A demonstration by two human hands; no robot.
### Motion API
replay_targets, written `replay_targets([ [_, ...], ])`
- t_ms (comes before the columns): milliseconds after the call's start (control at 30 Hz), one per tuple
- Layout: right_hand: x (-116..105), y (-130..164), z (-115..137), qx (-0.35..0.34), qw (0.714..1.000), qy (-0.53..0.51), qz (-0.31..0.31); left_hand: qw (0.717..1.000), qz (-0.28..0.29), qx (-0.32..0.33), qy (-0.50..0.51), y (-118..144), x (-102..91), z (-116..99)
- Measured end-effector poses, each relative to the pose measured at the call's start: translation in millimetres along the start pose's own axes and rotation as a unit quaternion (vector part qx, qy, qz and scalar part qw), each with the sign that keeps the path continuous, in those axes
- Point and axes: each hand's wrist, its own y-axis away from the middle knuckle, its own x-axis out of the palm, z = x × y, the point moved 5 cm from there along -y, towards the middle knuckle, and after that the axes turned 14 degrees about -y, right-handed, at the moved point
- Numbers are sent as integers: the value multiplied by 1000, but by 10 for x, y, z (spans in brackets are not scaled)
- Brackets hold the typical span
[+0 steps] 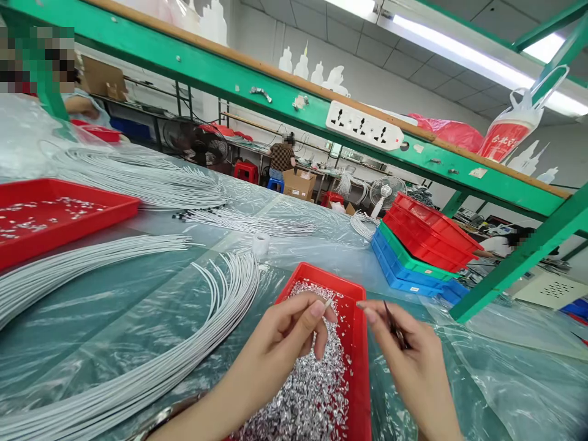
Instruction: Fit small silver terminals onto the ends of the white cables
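Observation:
My left hand (294, 327) is closed above a red tray (359, 367), thumb and forefinger pinching the tip of a thin white cable (329, 302). The rest of that cable is hidden by the hand. Just to the right, my right hand (408, 349) is closed, with a slim dark metal tool (395, 327) tucked against its fingers; its exact kind is unclear. Its thumb and forefinger also meet near the cable tip, on something too small to make out. Many small shiny metal pieces (298, 398) fill the tray below.
Bundles of white cables (220, 324) curve across the plastic-covered table at left. Another red tray (68, 236) with small pieces lies farther left. Stacked bins (427, 239) stand at right. A green shelf beam (275, 101) with a power strip (364, 125) spans overhead. People sit beyond.

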Motion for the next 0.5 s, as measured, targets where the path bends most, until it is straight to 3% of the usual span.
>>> replay_targets([
  [200,-43,-176,-233,37,999,-20,-18,992,47,-39,109,14,123,-28],
  [333,-73,-181,-269,43,998,-23,-30,982,40,-83,167,114,152,-26],
  [433,-117,-160,-249,50,998,-22,-29,977,24,-120,172,408,47,84],
  [500,-148,-149,-235,60,998,-21,-23,974,73,-159,145,765,-37,257],
])
